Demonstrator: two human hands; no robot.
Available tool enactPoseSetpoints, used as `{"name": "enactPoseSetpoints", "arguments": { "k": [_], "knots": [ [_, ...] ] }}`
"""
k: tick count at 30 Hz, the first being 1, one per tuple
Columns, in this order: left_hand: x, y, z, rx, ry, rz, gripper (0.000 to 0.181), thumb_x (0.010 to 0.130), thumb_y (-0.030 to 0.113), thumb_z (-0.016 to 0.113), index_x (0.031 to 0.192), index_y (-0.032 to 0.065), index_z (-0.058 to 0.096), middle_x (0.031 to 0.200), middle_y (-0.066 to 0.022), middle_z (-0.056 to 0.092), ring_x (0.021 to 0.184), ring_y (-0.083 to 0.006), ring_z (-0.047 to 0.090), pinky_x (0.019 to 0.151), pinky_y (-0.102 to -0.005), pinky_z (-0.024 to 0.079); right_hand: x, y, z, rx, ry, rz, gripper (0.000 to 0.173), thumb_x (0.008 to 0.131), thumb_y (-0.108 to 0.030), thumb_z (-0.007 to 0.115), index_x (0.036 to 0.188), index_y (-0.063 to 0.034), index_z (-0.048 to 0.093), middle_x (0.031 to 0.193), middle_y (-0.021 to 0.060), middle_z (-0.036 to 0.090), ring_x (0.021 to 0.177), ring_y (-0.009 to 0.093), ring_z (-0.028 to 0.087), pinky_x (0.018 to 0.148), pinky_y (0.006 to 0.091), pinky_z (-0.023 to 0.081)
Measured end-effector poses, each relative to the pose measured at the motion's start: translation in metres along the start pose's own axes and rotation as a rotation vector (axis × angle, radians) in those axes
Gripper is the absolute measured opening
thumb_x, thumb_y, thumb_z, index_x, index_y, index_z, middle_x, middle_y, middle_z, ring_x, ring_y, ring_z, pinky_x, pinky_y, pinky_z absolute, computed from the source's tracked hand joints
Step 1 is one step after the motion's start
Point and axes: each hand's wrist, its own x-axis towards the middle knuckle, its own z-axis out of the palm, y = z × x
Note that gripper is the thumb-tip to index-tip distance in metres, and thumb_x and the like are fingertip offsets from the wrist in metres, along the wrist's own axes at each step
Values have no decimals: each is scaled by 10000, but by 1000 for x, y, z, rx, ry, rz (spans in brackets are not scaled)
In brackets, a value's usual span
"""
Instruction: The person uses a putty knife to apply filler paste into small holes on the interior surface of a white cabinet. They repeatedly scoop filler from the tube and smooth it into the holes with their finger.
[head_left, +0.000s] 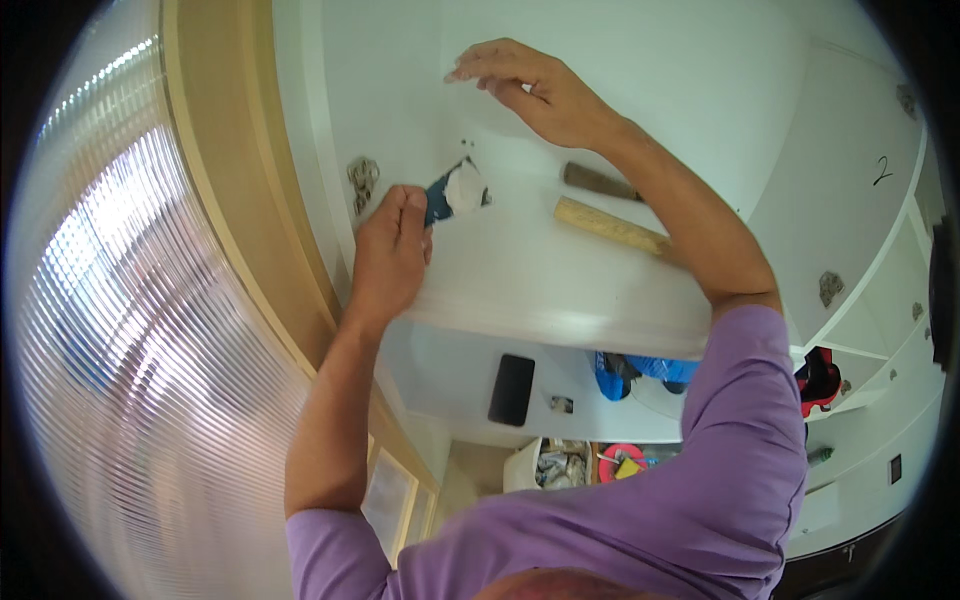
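Note:
My left hand (394, 244) grips a dark blue flat card or scraper (436, 201) by its near end. A lump of white paste (466, 187) sits on the far part of it. My right hand (544, 94) is raised near the inner corner of a white cabinet, its fingers stretched to the left and the thumb apart. Pale residue coats those fingertips, and nothing shows in that hand. Whether the fingertips touch the panel I cannot tell. Under my right forearm, a dark handle (600, 180) and a yellowish wooden handle (611, 225) lie on the white shelf (487, 277), their far ends hidden.
A metal hinge (364, 180) is fixed beside my left hand, and another hinge (830, 289) on the right panel. A ribbed glass door (172, 322) stands at left. The lower shelf holds a black phone (511, 390) and blue items (645, 371). Below is a filled white bin (521, 465).

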Motion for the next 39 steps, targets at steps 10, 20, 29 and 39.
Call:
{"name": "enactPoseSetpoints", "arguments": {
  "k": [10, 20, 29, 39],
  "knots": [
    [0, 1, -15, -125, -101, -22, 324, 1124, 305, 449, 971, 55, 586, 688, 49, 391, 606, -73, 435, 575, -241, 369, -47, -25, 12, 46, -136, -5, 455, 976, 52, 485, 1343, -138, 675, 1500, 140, 500, 1110, 212, 609, 930, 338, 500],
    [-6, 5, -16, -148, -146, -21, 331, 1126, 314, 456, 958, 55, 573, 703, 48, 389, 634, -74, 423, 589, -243, 375, -64, -44, 15, -92, -171, -59, 531, 912, 98, 514, 1332, -170, 698, 1507, 131, 495, 1083, 235, 619, 898, 348, 543],
    [-6, 9, -15, -112, -138, -40, 303, 1125, 282, 451, 964, 56, 575, 711, 50, 374, 635, -72, 409, 593, -246, 370, -69, -50, 19, -350, -154, -113, 626, 855, 95, 574, 1353, -266, 690, 1542, 99, 488, 1130, 267, 625, 916, 371, 581],
    [-2, 1, -18, -138, -136, -25, 300, 1116, 264, 473, 958, 38, 591, 705, 31, 413, 623, -74, 424, 577, -252, 387, -74, -53, 17, -318, -211, -60, 540, 902, 52, 586, 1323, -262, 708, 1522, 111, 523, 1166, 273, 640, 991, 389, 558]
  ]
}}
